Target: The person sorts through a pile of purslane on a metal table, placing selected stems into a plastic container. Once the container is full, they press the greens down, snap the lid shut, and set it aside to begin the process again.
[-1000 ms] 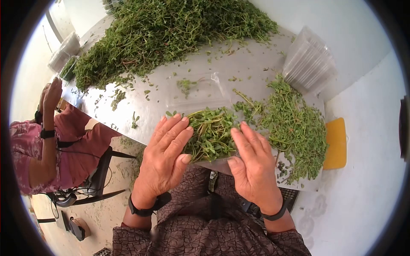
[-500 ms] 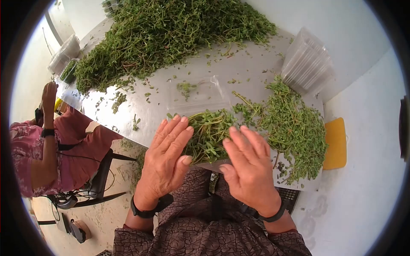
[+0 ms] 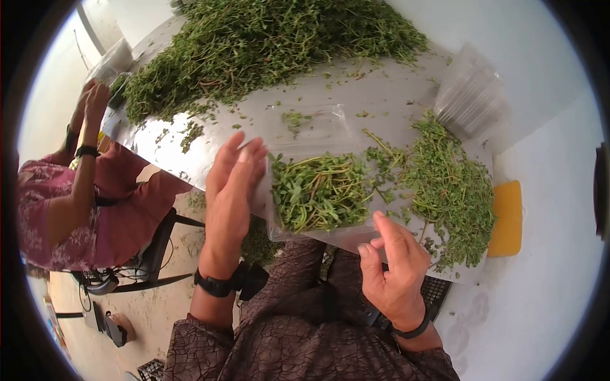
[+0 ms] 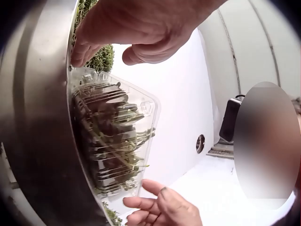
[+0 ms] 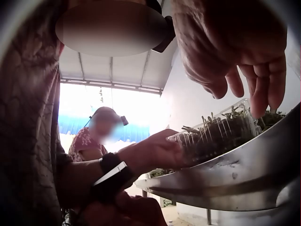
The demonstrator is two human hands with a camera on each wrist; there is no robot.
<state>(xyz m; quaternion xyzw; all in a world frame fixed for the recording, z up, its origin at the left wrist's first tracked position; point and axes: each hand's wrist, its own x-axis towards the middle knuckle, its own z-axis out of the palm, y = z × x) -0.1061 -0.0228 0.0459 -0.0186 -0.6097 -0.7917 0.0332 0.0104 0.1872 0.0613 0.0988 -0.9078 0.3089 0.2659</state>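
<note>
A clear plastic clamshell box [image 3: 274, 232] sits at the table's near edge, filled with leafy green stems [image 3: 321, 190]. Its clear lid [image 3: 343, 120] lies folded back on the table with a few loose leaves on it. Along the left side of the box is my left hand [image 3: 229, 203], fingers straight and pointing away from me. My right hand [image 3: 397, 270] hovers by the near right corner, its fingers loosely bent with nothing in them. In the left wrist view the box wall [image 4: 149, 117] shows, with stems poking above the rim.
A large heap of greens [image 3: 273, 51] covers the back of the metal table [image 3: 241, 133]. To the right lie a smaller pile [image 3: 445, 190], stacked clear boxes [image 3: 470, 95] and a yellow board [image 3: 507, 219]. Another person [image 3: 63, 209] sits at the left.
Both hands have come off the top of the greens. The left turned on edge beside the box; the right drew back toward the near right corner. The whole filling now shows.
</note>
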